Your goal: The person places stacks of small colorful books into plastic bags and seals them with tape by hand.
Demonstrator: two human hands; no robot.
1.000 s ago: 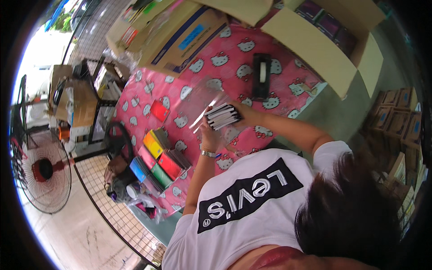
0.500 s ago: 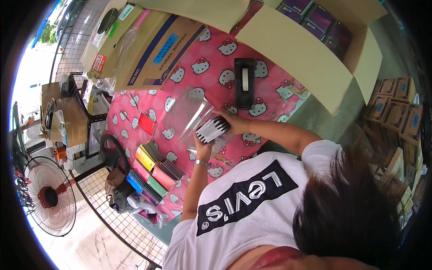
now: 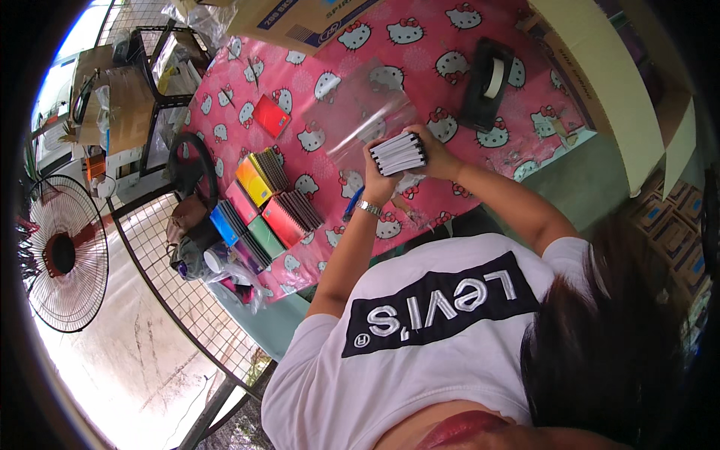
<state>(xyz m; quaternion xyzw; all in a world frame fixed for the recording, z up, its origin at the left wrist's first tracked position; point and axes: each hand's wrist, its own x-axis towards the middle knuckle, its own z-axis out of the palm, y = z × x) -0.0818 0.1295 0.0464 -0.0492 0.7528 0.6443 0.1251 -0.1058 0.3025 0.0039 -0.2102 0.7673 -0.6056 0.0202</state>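
Note:
A small stack of spiral notebooks [image 3: 399, 154], white page edges and black binding showing, is held between my two hands above the table. My left hand [image 3: 379, 182], with a metal watch at its wrist, closes round the stack's left side. My right hand [image 3: 436, 155] grips it from the right. A clear plastic sheet or bag [image 3: 356, 112] spreads just beyond the notebooks; whether it touches them I cannot tell. Close to my left wrist lies a blue pen-like item [image 3: 353, 202], partly hidden.
Several piles of coloured spiral notebooks [image 3: 259, 202] stand on the pink patterned table [image 3: 330, 142] at left, with one red notebook [image 3: 271, 117] apart. A black tape dispenser [image 3: 486, 86] sits at right. Cartons [image 3: 307, 22] border the far side; a fan [image 3: 64, 253] stands left.
The whole view has shifted, so the table's things appear farther right and higher. Both hands keep hold of the notebook stack, now turned more level. The blue item has come into sight.

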